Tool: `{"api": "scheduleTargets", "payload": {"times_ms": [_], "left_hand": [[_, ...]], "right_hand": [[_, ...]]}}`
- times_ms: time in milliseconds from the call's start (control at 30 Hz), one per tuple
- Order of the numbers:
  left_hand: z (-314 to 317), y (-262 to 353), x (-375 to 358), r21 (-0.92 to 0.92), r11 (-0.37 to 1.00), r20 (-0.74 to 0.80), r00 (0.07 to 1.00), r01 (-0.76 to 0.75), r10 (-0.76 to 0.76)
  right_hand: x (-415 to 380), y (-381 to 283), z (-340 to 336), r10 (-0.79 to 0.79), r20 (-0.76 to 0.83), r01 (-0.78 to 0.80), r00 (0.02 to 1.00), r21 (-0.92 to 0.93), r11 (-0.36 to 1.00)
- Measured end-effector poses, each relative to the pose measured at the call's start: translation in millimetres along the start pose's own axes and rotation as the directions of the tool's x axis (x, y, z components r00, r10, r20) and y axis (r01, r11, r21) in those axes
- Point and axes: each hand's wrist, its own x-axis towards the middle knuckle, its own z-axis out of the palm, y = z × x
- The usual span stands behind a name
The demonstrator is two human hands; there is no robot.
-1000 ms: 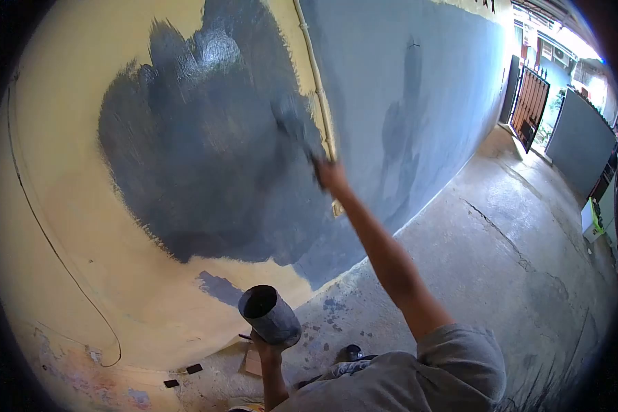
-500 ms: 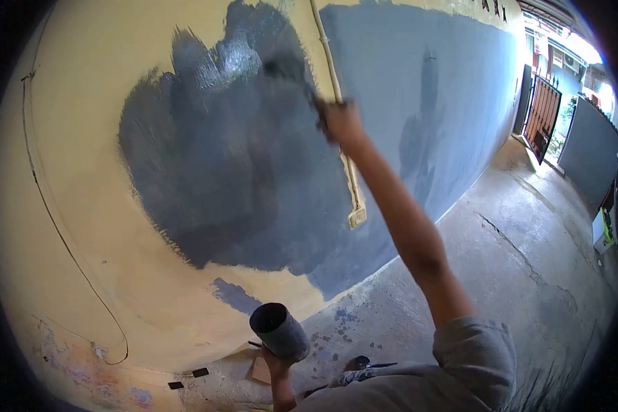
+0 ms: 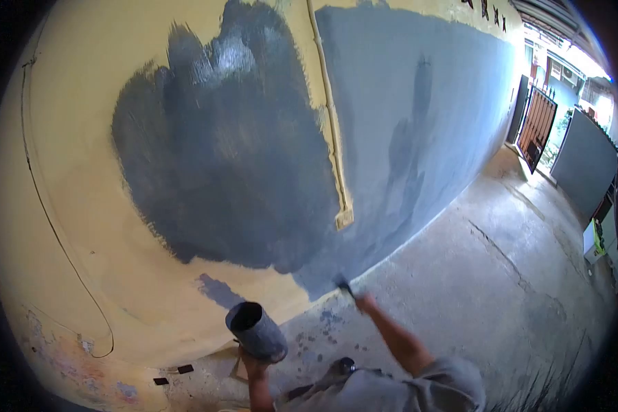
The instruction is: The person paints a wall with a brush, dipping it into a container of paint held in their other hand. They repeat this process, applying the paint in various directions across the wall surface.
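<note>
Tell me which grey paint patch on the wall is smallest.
The short slanting patch, low on the cream wall, seen just past the can in the left hand; cream separates it from the far larger grey area above.

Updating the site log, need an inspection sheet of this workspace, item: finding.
Surface: wall cream, partly coated grey, ragged edges; floor cracked, dark spots by the wall.
Job's things: dark container tilted; brush near the wall's foot, blurred.
Clutter: two small dark flat pieces on the floor near the wall.
Grippers: none, bare hands; left hand holds the container, right hand the brush.
Cables: thin dark cable hanging in a loop, left; cream conduit down the wall.
Surroundings: barred gate, far right; nobody else seen.
</note>
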Motion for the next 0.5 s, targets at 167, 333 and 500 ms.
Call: {"api": "scheduleTargets", "payload": {"times_ms": [167, 333, 500], "left_hand": [[-21.4, -81.4, 21.7, -0.618, 0.629, 0.126, 0.849, 0.471, -0.512], [1.2, -58.3, 24.6, -0.541, 0.682, 0.107, 0.844, 0.493, -0.525], [42.2, 56.8, -21.1, -0.233, 0.889, 0.139, 0.918, 0.394, -0.370]], "right_hand": [[-12.9, 86.7, 13.4, 0.095, -0.100, -0.111, 0.990, -0.167, 0.980], [-37.3, 125.7, 35.7, 0.133, -0.012, -0.133, 0.991, -0.218, 0.967], [-172.6, 227.4, 80.2, 0.281, 0.113, -0.233, 0.953, -0.319, 0.919]]}}
